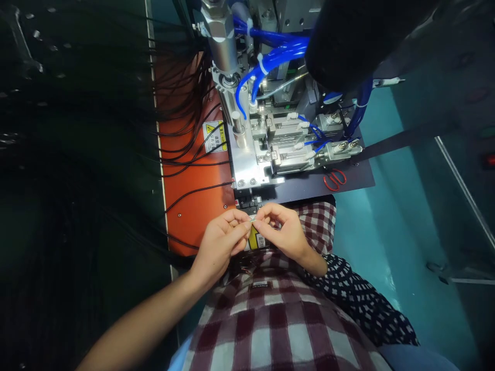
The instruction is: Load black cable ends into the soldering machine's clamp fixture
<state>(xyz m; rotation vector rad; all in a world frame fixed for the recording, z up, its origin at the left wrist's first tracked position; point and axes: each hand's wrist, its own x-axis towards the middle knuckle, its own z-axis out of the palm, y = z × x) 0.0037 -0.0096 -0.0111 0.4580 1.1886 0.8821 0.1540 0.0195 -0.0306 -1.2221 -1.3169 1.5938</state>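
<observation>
Pinching a tiny pale part [253, 220] btwn both fingertip sets, left hand [222, 242] & right hand [284, 232] are meeting just below the machine's front edge [247, 202], part lying crosswise.

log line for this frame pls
left hand pinching small pale part | right hand pinching same part | in front of machine | scissors untouched

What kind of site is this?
Likely a factory assembly station: a metal pneumatic fixture fed by blue air hoses, loose black wires over an orange bench mat, and a yellow warning label.
</observation>
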